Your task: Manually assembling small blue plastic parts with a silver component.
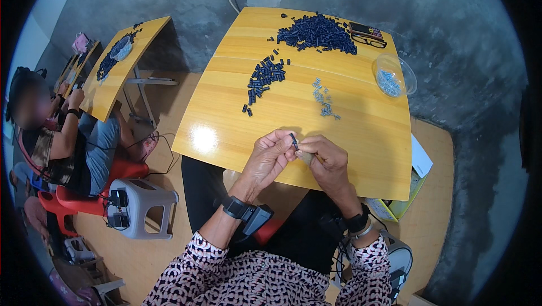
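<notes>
Pinching a small dark plastic-looking cylinder [293, 140] upright, the left hand [272, 154] apparently steadies it where the right hand [328, 162] meets it, though that second grip's contents I can't tell.

Pair of glasses [369, 41] just chilling right by a keypad gadget [366, 30]. Over on the left, a grey stool [148, 194] sits near a seated co-worker [66, 143].

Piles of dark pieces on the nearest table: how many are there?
2: a large pile at the far side, and a smaller pile left of it, nearer the left hand.
</notes>
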`<action>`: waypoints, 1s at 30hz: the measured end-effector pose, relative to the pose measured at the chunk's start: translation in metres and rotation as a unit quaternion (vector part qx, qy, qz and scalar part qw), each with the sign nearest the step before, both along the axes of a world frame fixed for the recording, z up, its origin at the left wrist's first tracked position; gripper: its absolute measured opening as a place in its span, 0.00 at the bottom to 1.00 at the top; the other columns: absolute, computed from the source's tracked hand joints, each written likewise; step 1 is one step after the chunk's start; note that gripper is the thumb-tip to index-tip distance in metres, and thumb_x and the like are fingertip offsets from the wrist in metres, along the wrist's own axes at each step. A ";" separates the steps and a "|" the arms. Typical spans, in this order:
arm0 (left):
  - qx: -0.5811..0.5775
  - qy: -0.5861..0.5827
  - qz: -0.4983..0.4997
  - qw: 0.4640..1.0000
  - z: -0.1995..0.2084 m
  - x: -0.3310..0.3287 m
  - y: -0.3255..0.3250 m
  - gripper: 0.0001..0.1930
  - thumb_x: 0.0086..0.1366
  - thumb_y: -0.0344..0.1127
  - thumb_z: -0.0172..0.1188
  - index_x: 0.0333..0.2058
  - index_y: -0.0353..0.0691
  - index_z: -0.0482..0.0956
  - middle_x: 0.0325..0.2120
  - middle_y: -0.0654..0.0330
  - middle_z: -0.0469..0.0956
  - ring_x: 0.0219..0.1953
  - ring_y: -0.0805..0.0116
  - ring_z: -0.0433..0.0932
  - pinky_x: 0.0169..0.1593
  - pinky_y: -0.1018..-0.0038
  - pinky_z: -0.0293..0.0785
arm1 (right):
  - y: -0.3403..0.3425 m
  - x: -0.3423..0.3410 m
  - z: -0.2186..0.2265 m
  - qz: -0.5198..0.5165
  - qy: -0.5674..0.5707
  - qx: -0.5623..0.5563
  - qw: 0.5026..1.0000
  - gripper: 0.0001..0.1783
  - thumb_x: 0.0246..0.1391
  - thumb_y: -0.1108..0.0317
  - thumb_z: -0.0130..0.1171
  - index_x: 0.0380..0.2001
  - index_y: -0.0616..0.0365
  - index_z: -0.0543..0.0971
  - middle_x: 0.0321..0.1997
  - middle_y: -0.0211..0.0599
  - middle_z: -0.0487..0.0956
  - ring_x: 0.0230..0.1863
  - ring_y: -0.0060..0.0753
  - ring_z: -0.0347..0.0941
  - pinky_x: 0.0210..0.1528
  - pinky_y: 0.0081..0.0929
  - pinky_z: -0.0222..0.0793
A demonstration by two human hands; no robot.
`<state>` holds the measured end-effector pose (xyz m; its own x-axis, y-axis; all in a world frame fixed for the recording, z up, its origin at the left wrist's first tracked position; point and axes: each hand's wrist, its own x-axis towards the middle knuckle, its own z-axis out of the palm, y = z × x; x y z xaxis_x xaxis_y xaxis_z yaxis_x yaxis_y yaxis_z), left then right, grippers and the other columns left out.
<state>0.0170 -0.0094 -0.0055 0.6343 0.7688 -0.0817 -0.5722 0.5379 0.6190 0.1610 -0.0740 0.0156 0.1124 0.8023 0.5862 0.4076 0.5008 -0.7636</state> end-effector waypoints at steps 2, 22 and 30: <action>-0.002 0.001 0.001 1.000 -0.001 -0.001 0.000 0.07 0.62 0.30 0.58 0.38 0.36 0.77 0.26 0.63 0.77 0.22 0.79 0.71 0.32 0.79 0.70 | 0.002 0.002 -0.001 -0.008 -0.014 0.004 1.000 0.08 0.42 0.82 0.59 0.30 0.63 0.76 0.30 0.42 0.77 0.30 0.41 0.76 0.32 0.27 0.70; -0.018 -0.072 -0.004 0.997 -0.003 0.002 0.003 0.09 0.64 0.32 0.55 0.40 0.35 0.74 0.31 0.61 0.76 0.31 0.75 0.72 0.36 0.80 0.70 | 0.007 -0.008 -0.004 -0.072 0.156 -0.047 0.984 0.07 0.43 0.82 0.60 0.28 0.63 0.76 0.30 0.33 0.78 0.30 0.18 0.74 0.31 0.18 0.72; -0.013 -0.048 -0.007 0.999 0.002 0.000 0.002 0.08 0.66 0.33 0.52 0.40 0.37 0.74 0.38 0.57 0.77 0.35 0.74 0.75 0.37 0.81 0.71 | 0.002 -0.006 0.015 -0.062 0.101 -0.139 0.983 0.04 0.45 0.80 0.60 0.27 0.64 0.75 0.25 0.34 0.78 0.27 0.17 0.74 0.31 0.17 0.71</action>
<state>0.0174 -0.0070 -0.0037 0.6502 0.7587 -0.0401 -0.6214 0.5614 0.5465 0.1549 -0.0718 0.0303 0.3103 0.9011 0.3029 0.2786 0.2185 -0.9352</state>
